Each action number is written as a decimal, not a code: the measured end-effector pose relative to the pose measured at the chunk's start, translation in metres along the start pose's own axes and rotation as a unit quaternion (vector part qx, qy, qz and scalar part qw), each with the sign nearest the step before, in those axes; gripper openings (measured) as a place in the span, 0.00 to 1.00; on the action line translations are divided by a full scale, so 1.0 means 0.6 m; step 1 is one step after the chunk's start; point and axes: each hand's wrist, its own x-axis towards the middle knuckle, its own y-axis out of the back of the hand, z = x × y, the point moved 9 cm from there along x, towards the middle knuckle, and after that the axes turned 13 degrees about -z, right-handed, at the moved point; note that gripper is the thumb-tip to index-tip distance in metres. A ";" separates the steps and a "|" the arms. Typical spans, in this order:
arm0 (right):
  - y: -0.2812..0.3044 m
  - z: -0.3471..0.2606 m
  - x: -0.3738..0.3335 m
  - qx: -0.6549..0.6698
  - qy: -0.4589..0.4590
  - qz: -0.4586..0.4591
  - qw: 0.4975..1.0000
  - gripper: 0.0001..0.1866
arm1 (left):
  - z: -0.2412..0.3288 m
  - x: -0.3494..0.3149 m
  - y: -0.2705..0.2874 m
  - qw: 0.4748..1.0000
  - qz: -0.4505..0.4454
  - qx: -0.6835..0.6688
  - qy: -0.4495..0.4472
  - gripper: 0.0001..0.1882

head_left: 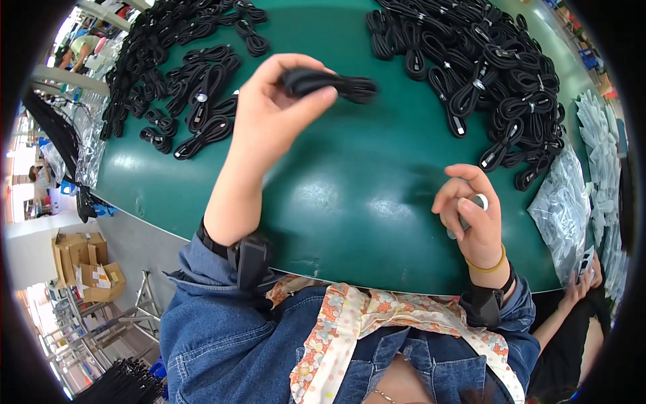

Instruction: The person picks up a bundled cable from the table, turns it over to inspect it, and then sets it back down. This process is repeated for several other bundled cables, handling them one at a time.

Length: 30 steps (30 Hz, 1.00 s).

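My left hand [272,111] is raised over the green table [350,188] and pinches a coiled black cable bundle [336,84] between thumb and fingers. My right hand [471,215] hovers low near the table's front edge, fingers curled around a small grey and white object [476,202], partly hidden. A big heap of coiled black cables [484,60] lies at the back right. Another spread of black cable coils [188,87] lies at the back left.
Clear plastic bags [568,209] are piled at the table's right edge, with more white packets [599,135] behind them. Another person's hand [585,279] rests at the lower right. Cardboard boxes [87,266] and metal racks [101,330] stand on the floor at left.
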 end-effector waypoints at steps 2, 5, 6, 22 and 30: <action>0.004 0.001 0.001 -0.039 -0.010 0.020 0.999 0.27 | -0.002 -0.008 -0.064 0.952 -0.083 -0.294 0.027 0.12; -0.001 -0.005 0.005 0.050 0.017 0.046 0.998 0.23 | 0.015 -0.029 -0.112 0.936 -0.170 -0.308 0.001 0.13; 0.002 -0.008 0.004 0.093 0.033 0.058 0.993 0.21 | 0.023 -0.033 -0.128 0.926 -0.213 -0.312 -0.015 0.13; 0.008 -0.049 -0.018 -0.154 0.110 0.117 0.975 0.26 | 0.002 -0.048 -0.171 0.907 -0.224 -0.347 0.080 0.21; 0.006 -0.051 -0.015 -0.145 0.091 0.115 0.979 0.28 | 0.003 -0.047 -0.169 0.913 -0.234 -0.325 0.077 0.20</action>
